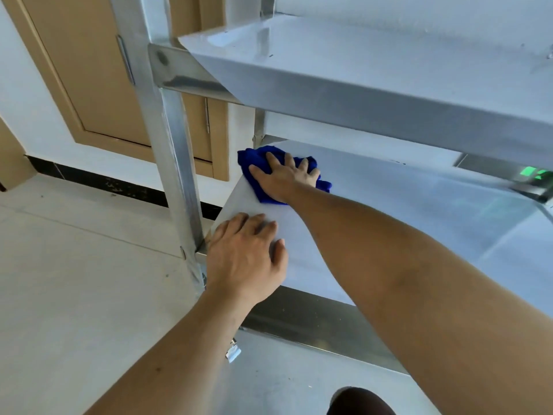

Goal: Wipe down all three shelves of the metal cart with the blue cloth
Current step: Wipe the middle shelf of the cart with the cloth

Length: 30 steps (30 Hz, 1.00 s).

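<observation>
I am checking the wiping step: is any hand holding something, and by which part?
The right hand presses flat on the middle of the blue cloth; no clear grip. The left hand rests bare on the middle shelf.

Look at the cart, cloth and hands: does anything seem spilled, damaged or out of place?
Nothing stands out. The blue cloth lies bunched under the right hand on the middle shelf; the left hand rests flat at its corner.

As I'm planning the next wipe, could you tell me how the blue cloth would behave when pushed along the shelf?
The blue cloth looks floppy: it is bunched under the right hand. It would probably slide easily on the smooth middle shelf.
</observation>
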Each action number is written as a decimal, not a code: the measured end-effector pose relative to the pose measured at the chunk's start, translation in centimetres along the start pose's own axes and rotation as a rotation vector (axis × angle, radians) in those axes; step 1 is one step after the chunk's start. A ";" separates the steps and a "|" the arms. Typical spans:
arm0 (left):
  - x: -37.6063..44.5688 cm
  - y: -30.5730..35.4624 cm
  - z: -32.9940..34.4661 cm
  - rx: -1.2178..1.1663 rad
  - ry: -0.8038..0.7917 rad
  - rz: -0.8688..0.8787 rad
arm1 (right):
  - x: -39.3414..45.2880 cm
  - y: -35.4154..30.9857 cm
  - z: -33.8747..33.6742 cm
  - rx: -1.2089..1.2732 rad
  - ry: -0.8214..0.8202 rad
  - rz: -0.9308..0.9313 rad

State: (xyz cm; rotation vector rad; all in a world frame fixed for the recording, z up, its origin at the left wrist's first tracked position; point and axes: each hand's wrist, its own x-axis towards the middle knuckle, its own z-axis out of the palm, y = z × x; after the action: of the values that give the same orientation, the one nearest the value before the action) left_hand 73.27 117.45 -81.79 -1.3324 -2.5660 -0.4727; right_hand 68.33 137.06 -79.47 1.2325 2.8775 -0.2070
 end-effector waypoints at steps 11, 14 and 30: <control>0.3 2.9 -1.3 0.084 -0.189 -0.104 | -6.0 7.4 0.0 0.024 0.054 0.007; 0.6 5.2 -1.4 0.117 -0.209 -0.089 | -7.5 10.7 -0.3 0.025 0.050 0.061; -2.3 22.8 1.5 -0.062 -0.233 0.587 | -17.7 36.5 -3.4 0.067 0.094 0.589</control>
State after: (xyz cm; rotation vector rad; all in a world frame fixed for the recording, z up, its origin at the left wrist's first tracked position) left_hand 93.23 128.53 -79.73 -2.1621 -2.1658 -0.2979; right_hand 107.04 149.68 -79.47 2.0705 2.4417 -0.2392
